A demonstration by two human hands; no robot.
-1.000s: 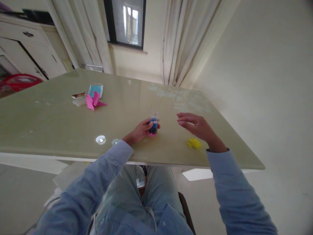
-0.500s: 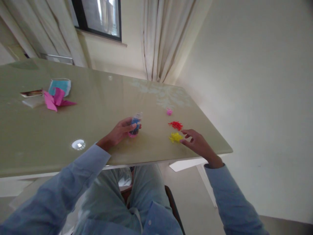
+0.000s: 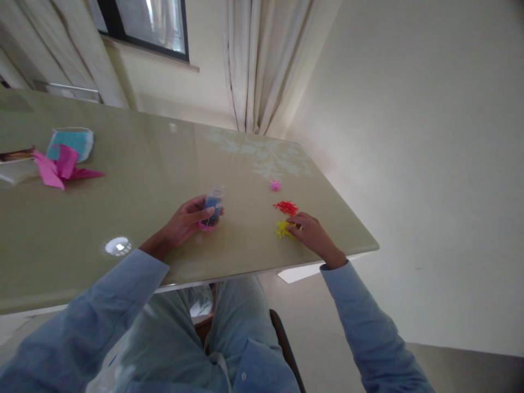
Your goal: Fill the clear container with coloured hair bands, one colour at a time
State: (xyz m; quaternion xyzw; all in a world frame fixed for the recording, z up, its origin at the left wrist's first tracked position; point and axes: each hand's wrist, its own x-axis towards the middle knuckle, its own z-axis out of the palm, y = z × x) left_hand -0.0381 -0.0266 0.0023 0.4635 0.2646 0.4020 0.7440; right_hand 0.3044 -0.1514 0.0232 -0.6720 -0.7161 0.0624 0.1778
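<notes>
My left hand point(image 3: 189, 219) is wrapped round a small clear bottle point(image 3: 213, 206) with dark blue contents and a pink bottom, held upright over the table. On the right, my right hand point(image 3: 308, 231) reaches down onto a small pile of yellow pieces point(image 3: 282, 229), its fingertips pinched together at the pile's right side. Just beyond the fingers lies a pile of red pieces point(image 3: 285, 207). A small pink bundle point(image 3: 274, 185) sits farther back.
A pink folded paper shape point(image 3: 65, 165) and a light blue face mask point(image 3: 84, 143) lie at the left of the table point(image 3: 155, 164), near a card point(image 3: 16, 155). The table's right edge runs beside a wall.
My right hand has moved onto the yellow pile and its fingers have closed. The view has turned slightly right; my left hand still holds the bottle.
</notes>
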